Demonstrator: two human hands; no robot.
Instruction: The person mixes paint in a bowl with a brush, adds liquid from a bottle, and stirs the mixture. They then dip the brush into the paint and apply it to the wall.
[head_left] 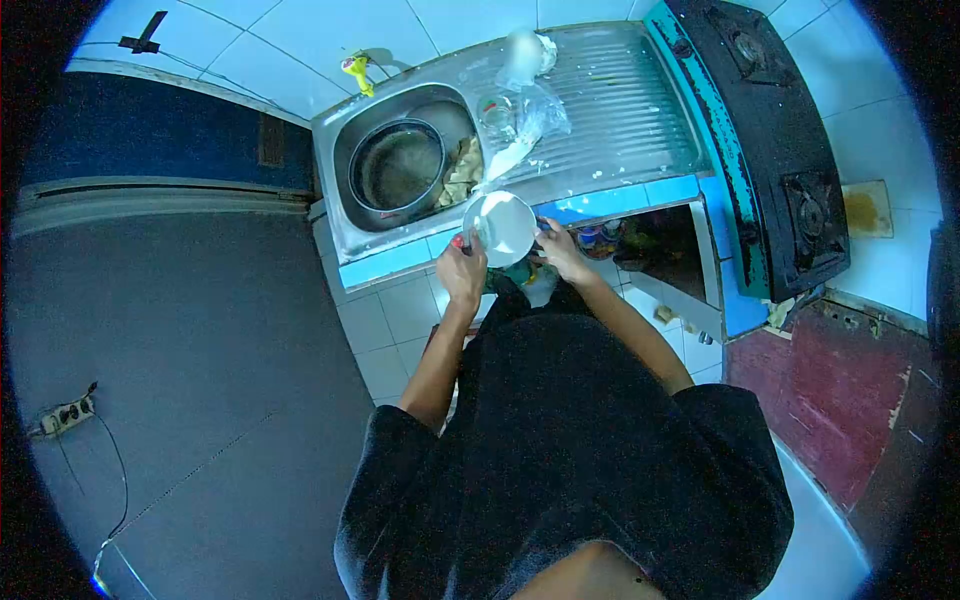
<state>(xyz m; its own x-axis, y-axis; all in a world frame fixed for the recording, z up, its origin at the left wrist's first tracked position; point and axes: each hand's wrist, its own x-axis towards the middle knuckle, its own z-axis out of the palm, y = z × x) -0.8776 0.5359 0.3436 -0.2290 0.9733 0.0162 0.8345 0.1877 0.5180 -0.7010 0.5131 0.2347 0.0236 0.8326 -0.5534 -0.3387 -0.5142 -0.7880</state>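
Observation:
A round, pale, shallow bowl (505, 232) is held in front of my body, near the sink's front edge. My left hand (462, 272) is closed on its left rim, the thumb over the edge and a small red spot beside it. On the opposite side, my right hand (562, 250) grips the bowl by a dark part at its right edge. Behind it, a crumpled clear plastic bag (540, 115) lies on the drainboard with white bits around it. A large dark pot (398, 168) stands in the sink basin (343, 215), beside crumpled pale material (462, 172).
A yellow tap (357, 72) is behind the basin. To the right stands a teal-sided gas stove (790, 130). Below the counter, an open cupboard (665, 245) holds several items, with its door (680, 318) swung outward. A power strip (68, 415) with a cord lies at left.

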